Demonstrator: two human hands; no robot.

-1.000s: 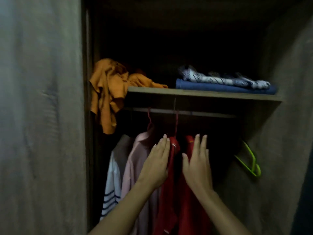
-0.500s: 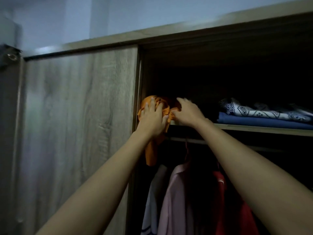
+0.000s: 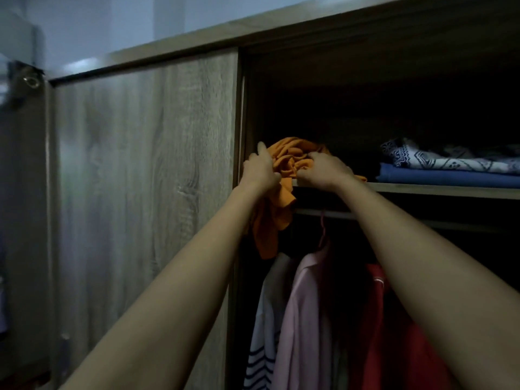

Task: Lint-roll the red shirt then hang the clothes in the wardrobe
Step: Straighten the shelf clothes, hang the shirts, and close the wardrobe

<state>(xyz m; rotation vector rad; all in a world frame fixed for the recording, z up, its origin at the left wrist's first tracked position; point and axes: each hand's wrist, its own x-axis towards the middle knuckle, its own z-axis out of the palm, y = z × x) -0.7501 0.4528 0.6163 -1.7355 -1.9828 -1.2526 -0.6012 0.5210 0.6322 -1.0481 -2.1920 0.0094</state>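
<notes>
Left hand (image 3: 260,171) and right hand (image 3: 323,173) both clutching bunched orange cloth (image 3: 289,164) at the shelf (image 3: 439,190) edge, part of it drooping over. Red shirt (image 3: 394,327) hung on the rail (image 3: 337,214) below, beside pink shirt (image 3: 304,319) and striped top (image 3: 261,333). Folded blue (image 3: 450,178) and patterned (image 3: 450,161) clothes further right on the shelf.

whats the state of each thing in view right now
left hand: grips the orange cloth
right hand: pinches the orange cloth
orange cloth: crumpled, spilling over the shelf edge
red shirt: hanging
pink shirt: hanging
blue fabric: folded on the shelf
</notes>
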